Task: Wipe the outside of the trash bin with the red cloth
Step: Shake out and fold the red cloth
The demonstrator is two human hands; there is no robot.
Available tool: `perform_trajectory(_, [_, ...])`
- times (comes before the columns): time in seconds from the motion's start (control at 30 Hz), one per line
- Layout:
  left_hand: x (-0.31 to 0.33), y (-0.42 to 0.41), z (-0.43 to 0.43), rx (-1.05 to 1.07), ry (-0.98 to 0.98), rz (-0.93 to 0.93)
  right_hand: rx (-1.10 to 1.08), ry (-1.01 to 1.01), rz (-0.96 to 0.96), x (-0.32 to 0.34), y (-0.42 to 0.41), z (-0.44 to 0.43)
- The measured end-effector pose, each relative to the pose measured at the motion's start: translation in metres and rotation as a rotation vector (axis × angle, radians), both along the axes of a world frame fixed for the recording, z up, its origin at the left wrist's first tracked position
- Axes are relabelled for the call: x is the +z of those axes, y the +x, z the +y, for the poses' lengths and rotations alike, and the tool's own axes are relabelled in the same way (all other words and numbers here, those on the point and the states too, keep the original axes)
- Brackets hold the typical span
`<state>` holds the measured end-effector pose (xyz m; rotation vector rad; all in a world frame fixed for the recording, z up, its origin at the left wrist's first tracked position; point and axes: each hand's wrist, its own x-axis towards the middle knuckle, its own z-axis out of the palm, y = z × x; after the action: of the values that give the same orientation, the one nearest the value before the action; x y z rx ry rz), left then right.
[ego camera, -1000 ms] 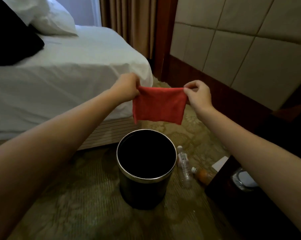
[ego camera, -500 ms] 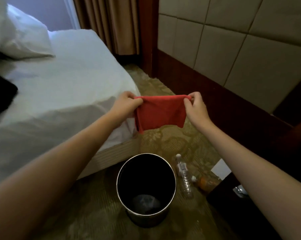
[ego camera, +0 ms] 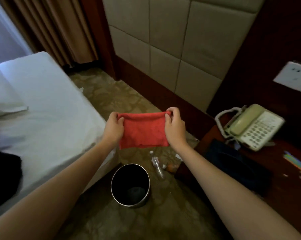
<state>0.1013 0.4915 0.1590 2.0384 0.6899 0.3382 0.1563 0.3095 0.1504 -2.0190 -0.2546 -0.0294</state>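
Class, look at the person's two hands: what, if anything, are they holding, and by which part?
Both hold the red cloth: the left hand grips its upper left corner, the right hand its upper right corner.

Brightness: dim, warm-toned room.
Light source: pale daylight from the window (ego camera: 2, 37) at upper left, whitening the bed (ego camera: 47, 108).
Shadows: right side and inside of the trash bin (ego camera: 144, 200) near black.
Blur: soft overall; telephone (ego camera: 250, 127) smeared.
Distortion: wide-angle bending at edges.

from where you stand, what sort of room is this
Probably a hotel bedroom: a white-sheeted bed, a corded phone on a dark bedside table, and padded wall panels behind.
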Motion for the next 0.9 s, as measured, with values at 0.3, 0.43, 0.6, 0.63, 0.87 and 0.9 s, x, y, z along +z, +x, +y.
perform_trajectory(0.3, [0.049, -0.032, -0.132, -0.395, 0.113, 0.109, -0.29, -0.113, 0.027, 0.062, -0.085, -0.138])
perform_trajectory(0.43, [0.041, -0.042, -0.221, -0.593, 0.061, 0.123, -0.483, -0.162, 0.098, 0.054, -0.124, -0.229])
perform_trajectory(0.6, [0.018, -0.052, -0.341, -0.819, 0.03, 0.204, -0.742, -0.196, 0.19, 0.021, -0.172, -0.338])
perform_trajectory(0.63, [0.01, -0.053, -0.364, -0.85, 0.022, 0.234, -0.772, -0.205, 0.224, 0.013, -0.179, -0.357])
perform_trajectory(0.87, [-0.072, -0.049, -0.495, -0.949, -0.064, 0.43, -0.892, -0.167, 0.409, -0.066, -0.207, -0.464])
perform_trajectory(0.9, [-0.085, -0.045, -0.508, -0.938, -0.067, 0.452, -0.898, -0.126, 0.436, -0.077, -0.206, -0.474])
